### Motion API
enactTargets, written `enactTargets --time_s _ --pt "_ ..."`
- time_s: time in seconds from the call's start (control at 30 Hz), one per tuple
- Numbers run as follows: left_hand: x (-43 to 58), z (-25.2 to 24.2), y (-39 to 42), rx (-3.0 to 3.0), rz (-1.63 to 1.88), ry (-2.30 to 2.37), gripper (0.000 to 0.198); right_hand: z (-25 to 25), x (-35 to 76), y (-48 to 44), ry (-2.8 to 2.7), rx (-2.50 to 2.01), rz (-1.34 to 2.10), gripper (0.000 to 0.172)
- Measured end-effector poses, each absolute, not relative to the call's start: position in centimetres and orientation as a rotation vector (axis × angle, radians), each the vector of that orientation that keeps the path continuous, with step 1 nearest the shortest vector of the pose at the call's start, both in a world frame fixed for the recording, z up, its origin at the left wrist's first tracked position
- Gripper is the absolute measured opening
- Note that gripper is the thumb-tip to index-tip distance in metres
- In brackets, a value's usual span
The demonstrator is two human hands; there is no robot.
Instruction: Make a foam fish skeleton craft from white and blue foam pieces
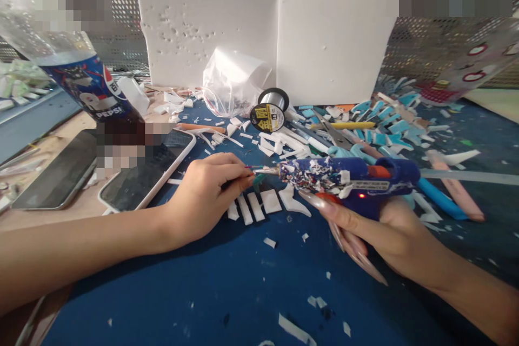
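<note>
- The right hand (pixel 383 235) is wrapped around the handle of a blue glue gun (pixel 351 167), held over the blue table (pixel 194 292).
- Its long axis runs nearly level across the view, nozzle pointing left towards the left hand (pixel 205 194), translucent stick (pixel 470 175) out behind to the right.
- The left hand's fingertips pinch a small thin piece (pixel 264 170) by the nozzle.
- White strips (pixel 256 207) lie below.

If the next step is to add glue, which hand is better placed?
Right, probably: the right hand holds the glue gun, its nozzle pointing toward the small piece in the left hand.
</note>
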State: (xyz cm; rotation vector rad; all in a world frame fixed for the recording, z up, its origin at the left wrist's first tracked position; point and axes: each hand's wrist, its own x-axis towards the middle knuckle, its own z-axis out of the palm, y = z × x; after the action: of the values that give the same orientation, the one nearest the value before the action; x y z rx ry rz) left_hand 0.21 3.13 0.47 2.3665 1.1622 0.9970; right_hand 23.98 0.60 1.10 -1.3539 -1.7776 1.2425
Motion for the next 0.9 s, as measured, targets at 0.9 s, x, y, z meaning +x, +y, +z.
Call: enactTargets --time_s 0.9 --pt "0.33 0.49 3.29 2.381 1.001 1.135 0.018 0.73 24.31 0.46 -1.696 -1.346 1.339 0.049"
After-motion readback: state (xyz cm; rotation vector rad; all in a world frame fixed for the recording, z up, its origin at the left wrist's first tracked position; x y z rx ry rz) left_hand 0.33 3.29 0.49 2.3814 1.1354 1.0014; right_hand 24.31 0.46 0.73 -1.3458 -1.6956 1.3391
